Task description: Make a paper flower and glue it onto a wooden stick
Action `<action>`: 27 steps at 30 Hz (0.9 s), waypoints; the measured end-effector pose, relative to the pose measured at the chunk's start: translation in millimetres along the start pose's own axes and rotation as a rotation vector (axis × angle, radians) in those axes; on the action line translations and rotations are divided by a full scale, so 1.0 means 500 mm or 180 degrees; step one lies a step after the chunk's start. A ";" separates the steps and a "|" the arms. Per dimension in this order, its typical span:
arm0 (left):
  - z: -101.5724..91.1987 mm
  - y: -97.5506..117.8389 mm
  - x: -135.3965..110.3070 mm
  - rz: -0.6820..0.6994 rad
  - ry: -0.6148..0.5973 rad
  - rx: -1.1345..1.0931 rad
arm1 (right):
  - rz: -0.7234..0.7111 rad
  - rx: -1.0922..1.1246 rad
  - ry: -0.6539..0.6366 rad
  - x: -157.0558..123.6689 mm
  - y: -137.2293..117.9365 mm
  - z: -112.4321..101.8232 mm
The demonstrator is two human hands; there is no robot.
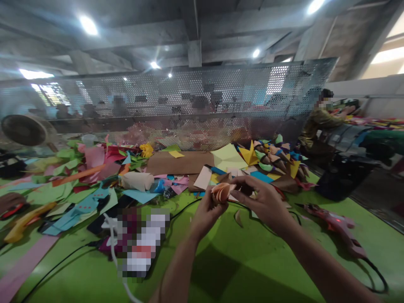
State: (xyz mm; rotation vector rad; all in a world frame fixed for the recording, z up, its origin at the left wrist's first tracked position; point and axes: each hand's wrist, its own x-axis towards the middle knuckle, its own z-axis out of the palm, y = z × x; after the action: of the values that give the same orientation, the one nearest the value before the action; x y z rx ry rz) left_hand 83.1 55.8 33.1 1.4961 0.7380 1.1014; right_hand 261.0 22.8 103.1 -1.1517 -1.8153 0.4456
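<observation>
My left hand (205, 214) and my right hand (261, 200) meet above the green table (227, 256). Between their fingertips is a small folded paper piece (221, 192) in peach and orange with fanned layers. The left hand's fingers pinch it from below and the left. From the right, the other hand's fingers curl over it and touch its top edge. A small brown paper scrap (238, 218) lies on the table just under the hands.
Loose coloured paper sheets and folded cones (271, 158) cover the far table. A pink glue gun (337, 227) with a cable lies right, a yellow one (25, 221) left. A brown sheet (179, 163) lies in front of a perforated metal screen (195, 101). A person (318, 122) sits far right.
</observation>
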 end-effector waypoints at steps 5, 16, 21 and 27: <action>0.002 0.005 -0.001 0.0037 -0.0005 0.0037 | -0.0131 -0.0012 -0.0119 0.002 -0.013 -0.010; -0.005 0.001 0.003 0.0551 -0.0005 0.1045 | -0.0379 -0.0256 -0.0243 0.024 -0.013 -0.021; -0.008 0.010 0.000 0.0662 -0.0154 0.1648 | -0.0066 -0.0029 -0.0693 0.037 -0.013 -0.043; -0.007 0.016 -0.001 0.0802 -0.0250 0.1684 | 0.0071 -0.0357 -0.1000 0.033 -0.009 -0.047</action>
State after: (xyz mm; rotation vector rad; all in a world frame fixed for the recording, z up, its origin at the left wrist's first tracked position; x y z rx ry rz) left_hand 78.9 54.7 40.7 2.1149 0.8432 1.0715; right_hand 276.1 30.8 126.5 -1.2327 -2.1221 0.5692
